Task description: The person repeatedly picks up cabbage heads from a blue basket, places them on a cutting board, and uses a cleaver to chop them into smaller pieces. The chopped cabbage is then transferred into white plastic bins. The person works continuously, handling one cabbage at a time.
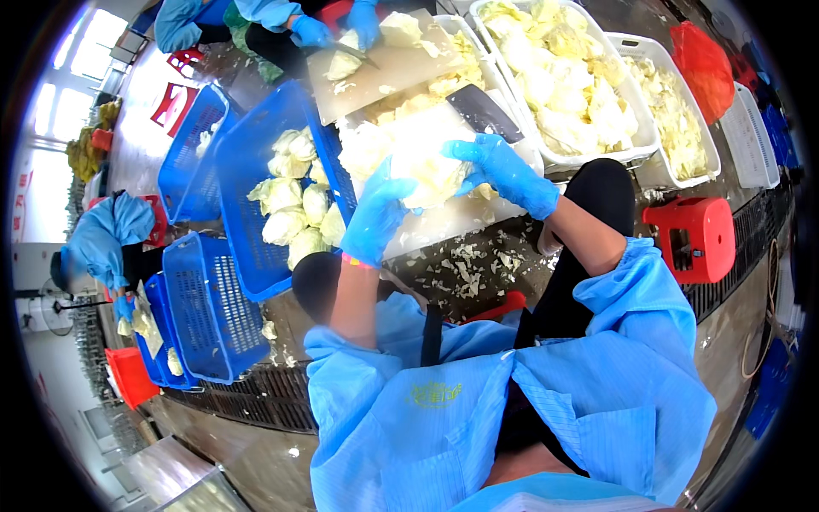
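Observation:
Both my hands wear blue gloves. My left hand [381,214] and my right hand [502,173] hold a pale cabbage head [432,169] between them, over a white cutting board [425,237]. The glare on the cabbage hides its detail. Beyond my right hand, a wide dark cleaver blade [484,113] lies on the board. More pale cabbage [365,150] sits at the board's left side. To the left, a blue plastic crate [253,269] holds several trimmed cabbage heads [285,224].
White crates of cabbage leaves [649,144] stand at the upper right, near a red stool [716,240]. Across the board, a co-worker's gloved hands [313,32] hold a knife and cabbage. Another co-worker [112,233] bends at the left. Leaf scraps [480,265] litter the wet floor.

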A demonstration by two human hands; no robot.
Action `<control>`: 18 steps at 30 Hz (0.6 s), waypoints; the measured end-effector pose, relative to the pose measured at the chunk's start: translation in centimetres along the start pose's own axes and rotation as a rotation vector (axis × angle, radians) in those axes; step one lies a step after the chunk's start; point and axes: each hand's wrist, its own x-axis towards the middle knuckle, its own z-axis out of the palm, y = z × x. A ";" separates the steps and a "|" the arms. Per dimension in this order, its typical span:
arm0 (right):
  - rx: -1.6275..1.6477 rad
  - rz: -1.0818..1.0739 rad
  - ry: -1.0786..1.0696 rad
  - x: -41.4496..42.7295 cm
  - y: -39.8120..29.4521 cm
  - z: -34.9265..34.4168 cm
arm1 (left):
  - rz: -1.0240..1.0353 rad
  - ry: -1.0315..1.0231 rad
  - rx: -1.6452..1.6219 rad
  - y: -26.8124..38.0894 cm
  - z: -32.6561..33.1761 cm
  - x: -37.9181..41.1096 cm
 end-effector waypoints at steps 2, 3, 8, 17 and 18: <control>0.048 0.049 -0.017 0.0 -0.2 0.2 | -0.021 0.006 0.006 -0.1 -0.7 0.0; 0.080 0.066 -0.034 0.1 0.0 0.1 | -0.023 0.021 0.008 -0.2 -0.9 0.2; 0.219 0.108 -0.128 0.3 0.2 0.4 | -0.031 0.109 0.033 -0.5 -1.4 -0.1; 0.402 -0.007 -0.223 0.7 0.9 0.8 | 0.051 0.092 -0.073 -1.0 -2.5 -0.1; 0.370 0.031 -0.184 0.8 0.4 1.1 | 0.046 0.115 -0.157 -0.7 -2.3 0.0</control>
